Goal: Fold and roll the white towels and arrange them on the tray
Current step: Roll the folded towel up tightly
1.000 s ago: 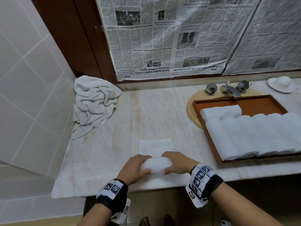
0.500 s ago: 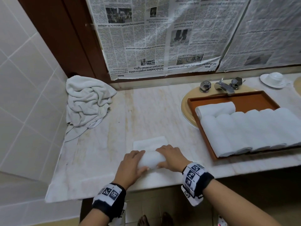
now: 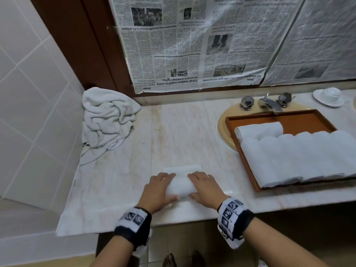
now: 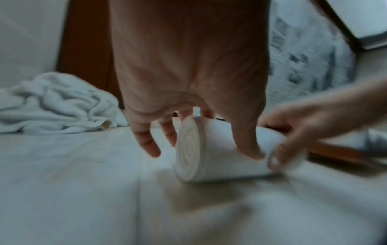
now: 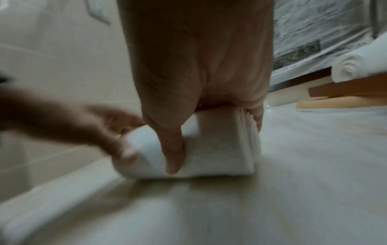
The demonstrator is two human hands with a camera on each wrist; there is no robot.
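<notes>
Both the left hand and right hand curl their fingers round the half-rolled towel near the bench's front edge.

Under your fingers lies a white towel, mostly wound into a tight roll with its axis running left to right; a short flat tail of it still lies unrolled on the table just beyond your fingertips. Its left end shows a neat spiral. To the right of your fingers sits the brown tray, holding a row of rolled white towels lying side by side, and one more roll laid crosswise behind them. Far to the left of your fingers, a crumpled heap of white towels rests against the wall.
</notes>
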